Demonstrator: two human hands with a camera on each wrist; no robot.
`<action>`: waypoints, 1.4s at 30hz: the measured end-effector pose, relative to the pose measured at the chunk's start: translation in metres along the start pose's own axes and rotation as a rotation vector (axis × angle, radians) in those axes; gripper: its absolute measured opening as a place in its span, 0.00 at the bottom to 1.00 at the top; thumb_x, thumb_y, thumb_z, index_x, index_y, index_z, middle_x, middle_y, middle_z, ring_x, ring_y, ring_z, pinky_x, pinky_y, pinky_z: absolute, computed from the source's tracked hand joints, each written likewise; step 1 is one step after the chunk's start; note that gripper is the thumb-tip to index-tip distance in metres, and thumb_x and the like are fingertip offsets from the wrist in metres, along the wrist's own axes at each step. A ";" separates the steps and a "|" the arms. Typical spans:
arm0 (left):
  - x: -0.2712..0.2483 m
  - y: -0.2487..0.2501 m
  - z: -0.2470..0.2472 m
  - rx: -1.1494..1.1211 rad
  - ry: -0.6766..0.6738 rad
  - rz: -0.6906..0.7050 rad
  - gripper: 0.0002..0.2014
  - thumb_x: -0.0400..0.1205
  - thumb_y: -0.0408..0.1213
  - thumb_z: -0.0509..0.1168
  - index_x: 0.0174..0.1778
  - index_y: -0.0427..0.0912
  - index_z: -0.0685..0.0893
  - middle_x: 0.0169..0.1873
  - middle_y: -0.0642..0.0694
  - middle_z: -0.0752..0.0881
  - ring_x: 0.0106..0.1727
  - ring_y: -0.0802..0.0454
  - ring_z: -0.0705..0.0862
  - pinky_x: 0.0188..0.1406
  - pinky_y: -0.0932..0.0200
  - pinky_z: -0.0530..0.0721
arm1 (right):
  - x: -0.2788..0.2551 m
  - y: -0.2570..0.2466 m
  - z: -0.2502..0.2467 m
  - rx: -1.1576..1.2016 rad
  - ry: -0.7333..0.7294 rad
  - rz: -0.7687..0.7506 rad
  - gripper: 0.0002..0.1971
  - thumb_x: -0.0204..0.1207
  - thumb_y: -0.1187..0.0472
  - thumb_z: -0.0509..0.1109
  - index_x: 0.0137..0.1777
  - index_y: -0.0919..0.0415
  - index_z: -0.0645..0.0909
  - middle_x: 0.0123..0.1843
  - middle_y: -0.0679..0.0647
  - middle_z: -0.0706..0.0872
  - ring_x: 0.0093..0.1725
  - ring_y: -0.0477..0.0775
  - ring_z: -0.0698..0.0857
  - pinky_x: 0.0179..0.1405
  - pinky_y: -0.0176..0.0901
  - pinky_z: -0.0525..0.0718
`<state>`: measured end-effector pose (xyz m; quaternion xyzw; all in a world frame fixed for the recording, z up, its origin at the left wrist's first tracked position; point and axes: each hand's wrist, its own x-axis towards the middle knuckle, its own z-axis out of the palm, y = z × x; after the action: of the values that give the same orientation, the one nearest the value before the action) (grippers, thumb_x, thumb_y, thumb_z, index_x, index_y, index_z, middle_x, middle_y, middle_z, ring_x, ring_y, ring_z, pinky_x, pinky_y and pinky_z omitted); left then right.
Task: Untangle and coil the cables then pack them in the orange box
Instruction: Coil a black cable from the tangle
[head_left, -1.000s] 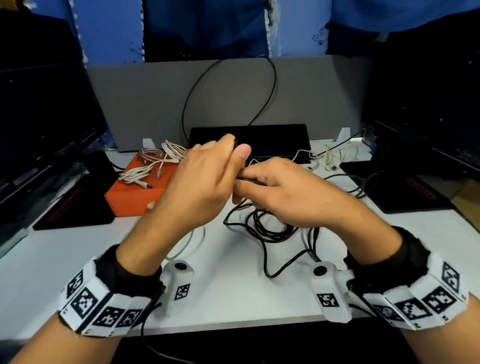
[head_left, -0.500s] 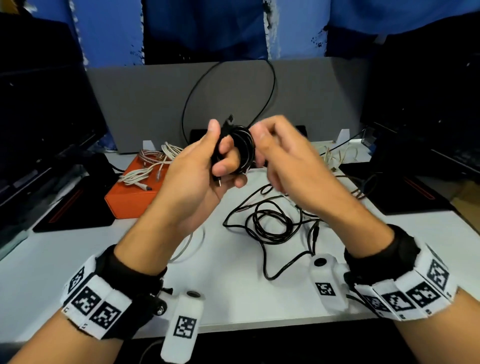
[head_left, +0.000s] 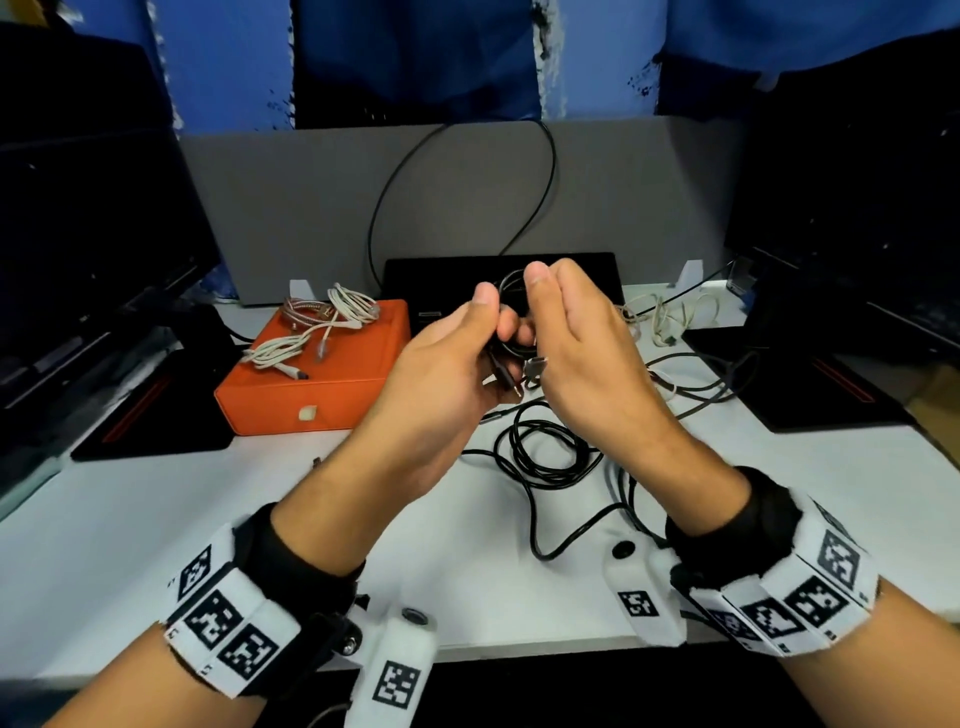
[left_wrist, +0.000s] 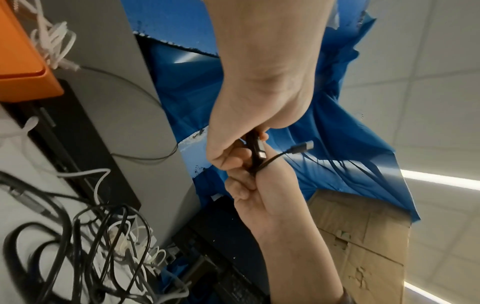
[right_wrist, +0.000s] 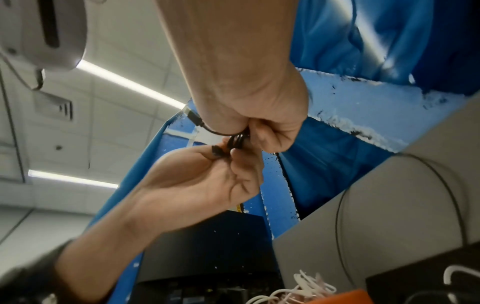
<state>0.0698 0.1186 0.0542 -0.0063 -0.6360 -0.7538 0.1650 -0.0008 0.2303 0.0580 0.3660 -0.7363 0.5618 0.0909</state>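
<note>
Both hands are raised above the table with a small black cable coil (head_left: 511, 291) held between them. My left hand (head_left: 496, 319) grips its lower part, thumb on the near side. My right hand (head_left: 530, 312) pinches the coil from the right, thumb on top. Two plug ends (head_left: 535, 366) hang below the hands. In the left wrist view the black coil (left_wrist: 255, 148) runs through my left hand (left_wrist: 233, 148), and a USB plug (left_wrist: 301, 147) sticks out. The right wrist view shows my right hand (right_wrist: 259, 127) pinching the coil (right_wrist: 236, 142). The orange box (head_left: 311, 395) stands at the left.
White and pinkish cables (head_left: 332, 322) lie on the orange box. A black cable tangle (head_left: 540, 452) sprawls on the white table (head_left: 130, 545) under my hands. A white cable (head_left: 670, 317) lies at the back right. A black keyboard (head_left: 571, 265) and a grey partition (head_left: 291, 218) stand behind.
My hands rose from just above the table with the black coil. The right hand then came in against the left and pinched the coil, which sank slightly.
</note>
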 end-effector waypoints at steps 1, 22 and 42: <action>0.000 -0.001 -0.001 0.102 0.025 0.031 0.20 0.93 0.54 0.53 0.40 0.46 0.75 0.40 0.48 0.80 0.47 0.43 0.72 0.52 0.43 0.71 | 0.000 0.001 0.000 -0.037 0.017 -0.020 0.19 0.93 0.48 0.54 0.42 0.55 0.70 0.32 0.38 0.79 0.32 0.37 0.78 0.31 0.30 0.74; -0.005 0.008 -0.014 0.975 -0.066 0.239 0.06 0.92 0.42 0.57 0.50 0.47 0.75 0.27 0.50 0.86 0.31 0.56 0.86 0.34 0.52 0.83 | 0.007 0.010 0.000 0.096 0.073 -0.029 0.23 0.85 0.43 0.69 0.34 0.57 0.74 0.29 0.51 0.78 0.31 0.44 0.74 0.33 0.41 0.76; 0.003 0.027 -0.037 0.437 -0.249 -0.021 0.03 0.85 0.32 0.65 0.50 0.35 0.79 0.39 0.42 0.88 0.36 0.44 0.88 0.37 0.57 0.87 | 0.014 0.002 -0.018 0.090 -0.088 -0.014 0.26 0.90 0.42 0.61 0.32 0.56 0.66 0.26 0.46 0.70 0.26 0.41 0.67 0.27 0.32 0.67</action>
<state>0.0810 0.0786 0.0732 -0.0565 -0.7993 -0.5936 0.0750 -0.0176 0.2408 0.0703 0.3992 -0.7111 0.5770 0.0457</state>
